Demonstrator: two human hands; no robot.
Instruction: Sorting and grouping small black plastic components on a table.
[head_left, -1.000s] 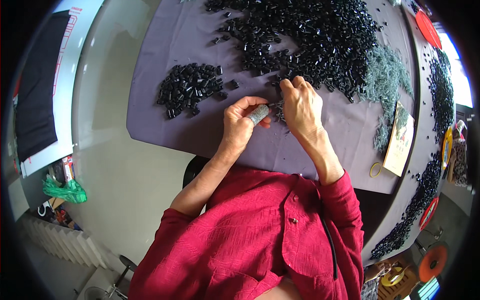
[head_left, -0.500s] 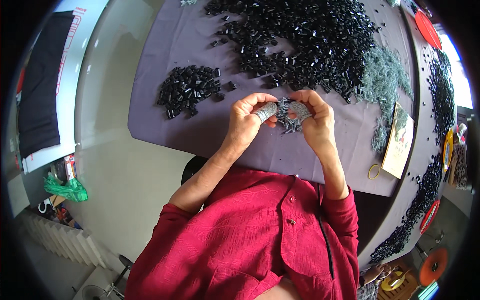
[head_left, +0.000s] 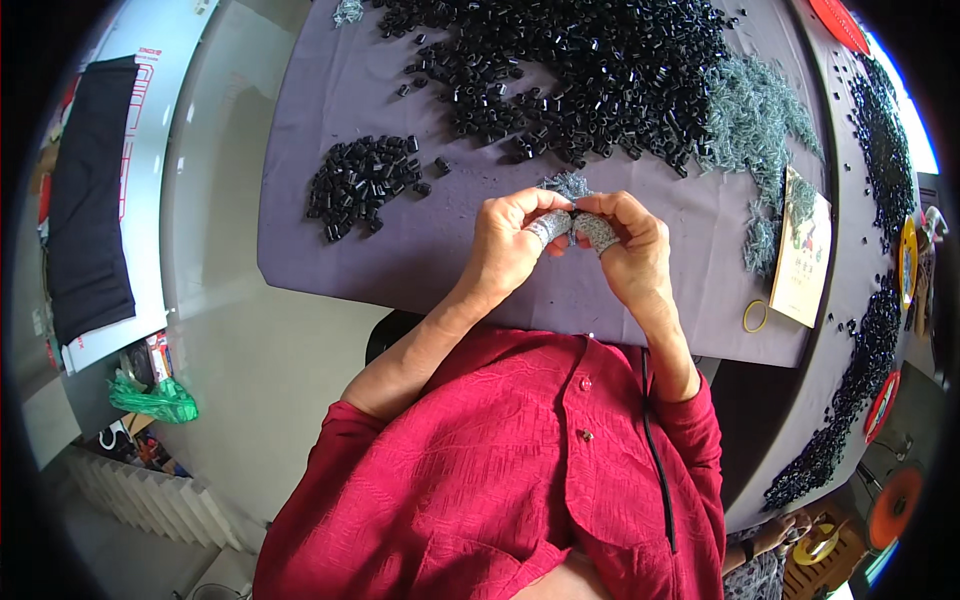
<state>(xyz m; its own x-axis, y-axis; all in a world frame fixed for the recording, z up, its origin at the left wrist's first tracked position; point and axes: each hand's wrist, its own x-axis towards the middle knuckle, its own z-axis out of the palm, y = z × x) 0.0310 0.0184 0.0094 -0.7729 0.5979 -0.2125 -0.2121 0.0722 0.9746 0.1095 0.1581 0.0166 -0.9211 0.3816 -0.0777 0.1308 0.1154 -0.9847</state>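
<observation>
My left hand (head_left: 505,245) and my right hand (head_left: 638,250) meet over the near part of the table, their fingertips pinched together. Grey knitted covers wrap both thumbs. Between the fingertips something small and dark shows, too covered to name. Just beyond them lies a little heap of grey pin-like pieces (head_left: 567,184). To the left of my hands sits a small pile of short black tube-like parts (head_left: 365,182). A far larger pile of the same black parts (head_left: 600,75) spreads across the back.
Many grey pins (head_left: 755,120) lie at the right of the large pile, beside a printed card (head_left: 800,250) and a yellow rubber band (head_left: 755,316). A second table (head_left: 840,300) on the right bears more black parts. Another person's hand (head_left: 780,535) shows at lower right.
My hands have drawn closer together, fingertips now meeting. The grey heap, between my fingers before, now shows beyond them. The whole view has shifted slightly.
</observation>
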